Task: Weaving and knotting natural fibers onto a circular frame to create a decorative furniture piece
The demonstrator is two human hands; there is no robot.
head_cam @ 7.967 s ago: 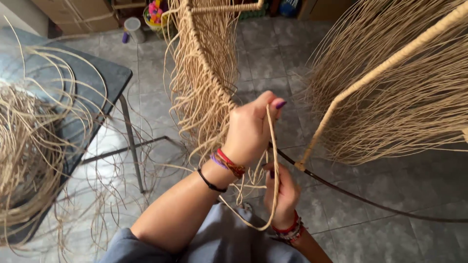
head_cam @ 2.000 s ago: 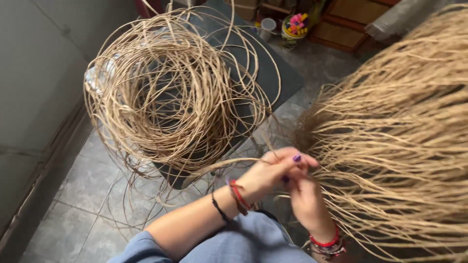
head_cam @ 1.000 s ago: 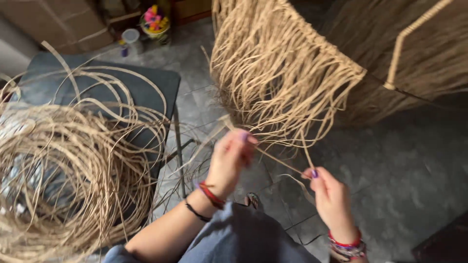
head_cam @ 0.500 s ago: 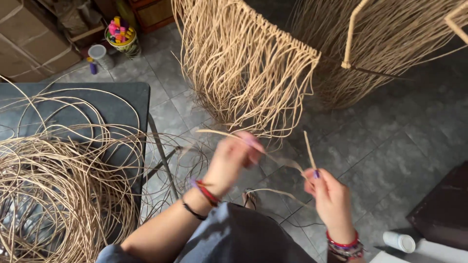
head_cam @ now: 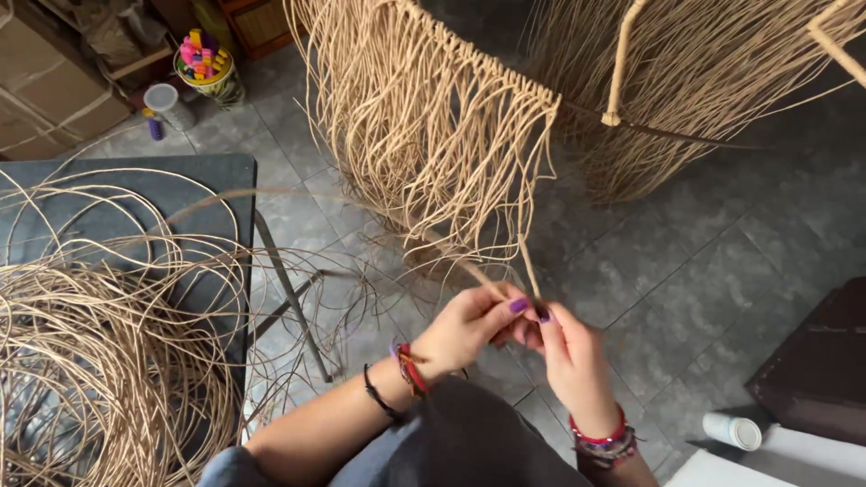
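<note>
My hands have drawn together: left hand (head_cam: 469, 326) and right hand (head_cam: 570, 361) both pinch one rattan strand (head_cam: 526, 267) below the hanging fringe (head_cam: 424, 117); white canister (head_cam: 732, 431) at lower right.

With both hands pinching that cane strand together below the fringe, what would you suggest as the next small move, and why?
Probably lift the strand toward the fringe's top bar. The left hand and right hand meet at its lower end, fingertips pinched, while its upper part rises loose toward the hanging fringe; it does not look tied in yet, though the hands hide the exact grip.
</note>
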